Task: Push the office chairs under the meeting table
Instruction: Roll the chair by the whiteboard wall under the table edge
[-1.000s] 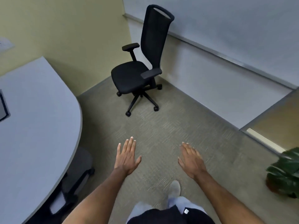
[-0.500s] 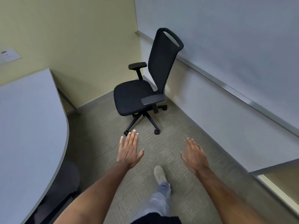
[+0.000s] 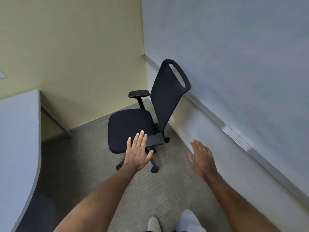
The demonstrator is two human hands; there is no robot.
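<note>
A black office chair (image 3: 132, 128) with armrests and a tall mesh back stands in the room's corner, its back toward the right wall. The grey meeting table (image 3: 18, 139) fills the left side, its curved edge facing me. My left hand (image 3: 138, 151) is open, palm down, fingers together, and overlaps the chair's near armrest and seat edge in the picture; I cannot tell if it touches. My right hand (image 3: 201, 157) is open with fingers spread, over the carpet to the right of the chair, holding nothing.
A whiteboard wall with a metal ledge (image 3: 234, 131) runs along the right. The yellow wall (image 3: 75, 56) closes the far side. A table leg (image 3: 56, 121) stands near the corner. Grey carpet (image 3: 167, 190) lies between me and the chair. My shoes (image 3: 172, 221) show at the bottom.
I have walked toward the chair, which now looks larger and closer. Both hands have reached forward; the left now overlaps the chair's seat and armrest. The potted plant left the view.
</note>
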